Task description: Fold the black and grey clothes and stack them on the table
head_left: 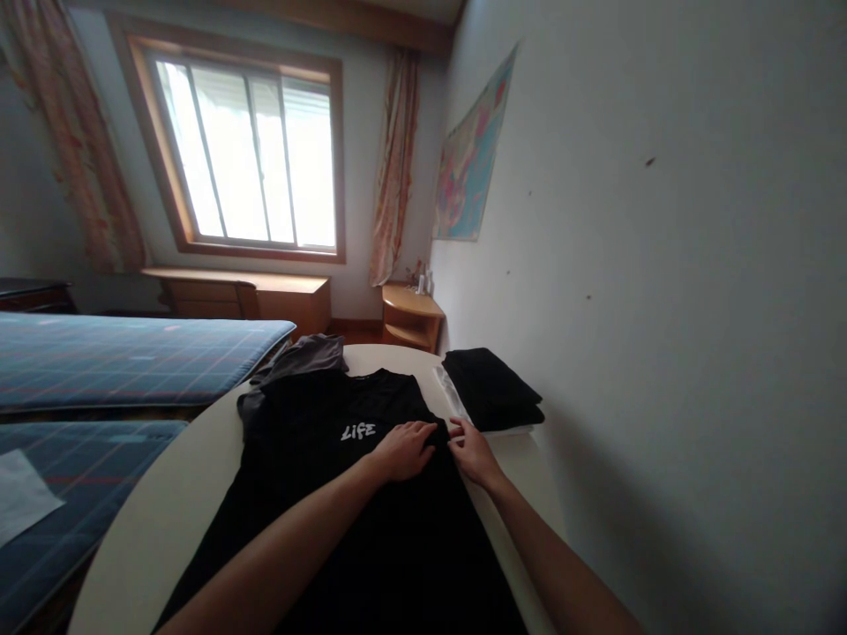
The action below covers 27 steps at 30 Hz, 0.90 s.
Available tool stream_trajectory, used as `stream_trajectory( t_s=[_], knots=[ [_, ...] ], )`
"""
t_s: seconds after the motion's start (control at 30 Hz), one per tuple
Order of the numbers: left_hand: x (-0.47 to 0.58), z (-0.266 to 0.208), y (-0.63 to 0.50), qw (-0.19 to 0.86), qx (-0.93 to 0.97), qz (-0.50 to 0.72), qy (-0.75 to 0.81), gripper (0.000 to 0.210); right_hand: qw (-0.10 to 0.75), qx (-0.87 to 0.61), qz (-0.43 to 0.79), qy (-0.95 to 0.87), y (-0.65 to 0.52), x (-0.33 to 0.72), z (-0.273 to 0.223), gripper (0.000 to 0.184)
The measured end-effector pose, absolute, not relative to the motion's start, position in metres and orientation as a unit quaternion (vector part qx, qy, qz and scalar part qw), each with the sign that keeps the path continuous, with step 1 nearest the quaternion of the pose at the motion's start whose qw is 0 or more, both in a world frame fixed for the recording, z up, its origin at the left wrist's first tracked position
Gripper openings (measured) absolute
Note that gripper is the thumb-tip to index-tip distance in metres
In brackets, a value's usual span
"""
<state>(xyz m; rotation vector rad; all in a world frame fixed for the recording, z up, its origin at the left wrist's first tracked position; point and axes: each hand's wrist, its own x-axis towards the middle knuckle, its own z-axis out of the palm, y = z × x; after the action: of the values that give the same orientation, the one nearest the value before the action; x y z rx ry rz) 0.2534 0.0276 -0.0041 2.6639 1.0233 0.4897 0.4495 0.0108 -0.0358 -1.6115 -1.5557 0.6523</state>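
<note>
A black T-shirt (318, 503) with white "Life" lettering on its chest lies spread on a pale round table (142, 529), its collar at the far end. My left hand (405, 450) rests palm down on the shirt near its right shoulder, fingers stretched out over the cloth. Just across from it, my right hand (471, 451) touches the shirt's right edge with its fingers slightly bent and apart. The sleeve on that side does not stick out; how it lies under my fingers is partly hidden. The left sleeve (251, 414) is visible.
Folded black clothing (493, 388) sits on something white at the table's right, near the wall. Dark grey cloth (304, 355) lies at the far left edge. Mattresses (132, 362) stand on the left; a desk (291, 295) and corner shelf (414, 304) are beyond.
</note>
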Motion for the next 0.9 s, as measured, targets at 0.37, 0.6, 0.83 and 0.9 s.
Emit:
stream_trajectory(
  t_s=[0.37, 0.6, 0.83, 0.9],
  knots=[
    [0.273, -0.001, 0.063, 0.209, 0.834, 0.206, 0.467, 0.039, 0.397, -0.642, 0.264, -0.601, 0.006, 0.435, -0.024, 0.048],
    [0.282, 0.000, 0.088, 0.263, 0.758, 0.220, 0.555, 0.031, 0.428, -0.572, 0.286, -0.638, -0.012, 0.412, -0.018, 0.055],
    [0.280, -0.009, 0.092, 0.284, 0.720, 0.222, 0.593, 0.024, 0.381, -0.595, 0.268, -0.655, -0.026, 0.407, -0.011, 0.046],
    [0.279, -0.011, 0.092, 0.285, 0.717, 0.226, 0.595, 0.025, 0.327, -0.636, 0.230, -0.660, -0.037, 0.410, -0.005, 0.039]
  ],
)
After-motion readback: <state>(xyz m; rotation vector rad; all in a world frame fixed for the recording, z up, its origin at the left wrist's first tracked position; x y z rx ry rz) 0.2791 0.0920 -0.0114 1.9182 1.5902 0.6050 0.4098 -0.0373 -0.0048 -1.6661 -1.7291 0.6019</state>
